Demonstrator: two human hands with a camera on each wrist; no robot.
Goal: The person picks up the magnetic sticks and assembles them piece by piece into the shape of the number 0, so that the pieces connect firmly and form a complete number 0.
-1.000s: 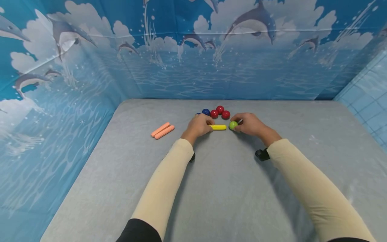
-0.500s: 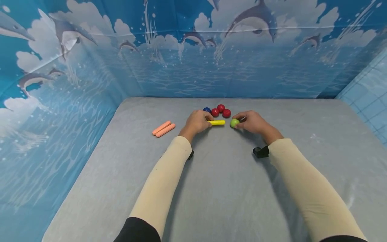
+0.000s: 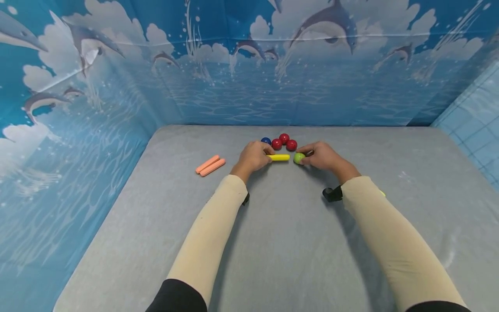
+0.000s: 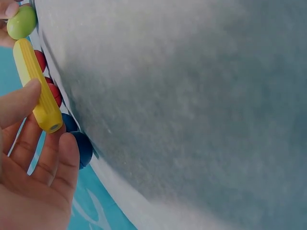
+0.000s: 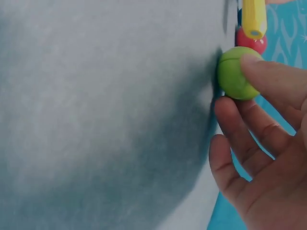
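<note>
Yellow stick point(image 3: 279, 157): it is near the far side of the grey table point(image 3: 288, 225), just in front of the red balls; whether it rests on the cloth or is a bit up, I cannot tell.
Left hand point(image 3: 254, 157): grasping the yellow stick by one end, thumb on one side and fingers on the other; the other end pokes out toward the green ball.
Green ball point(image 3: 299, 158): just beside the free end of the stick; the head view shows a small gap between them.
Right hand point(image 3: 324, 157): pinching the green ball with thumb and fingertips.
Red balls point(image 3: 277, 144): three, close together behind the stick; no hand on them.
Blue balls point(image 4: 82, 149): two in the left wrist view, next to the reds; free of both hands.
Peach sticks point(image 3: 212, 167): two, side by side, off to the left; nobody holds them.
Things set down: reds, blues and peach sticks lie in colour bunches, so that part looks done.
Things in hand: yellow and green are not yet let go, so placing them seems left; what else remains, I cannot tell.
</note>
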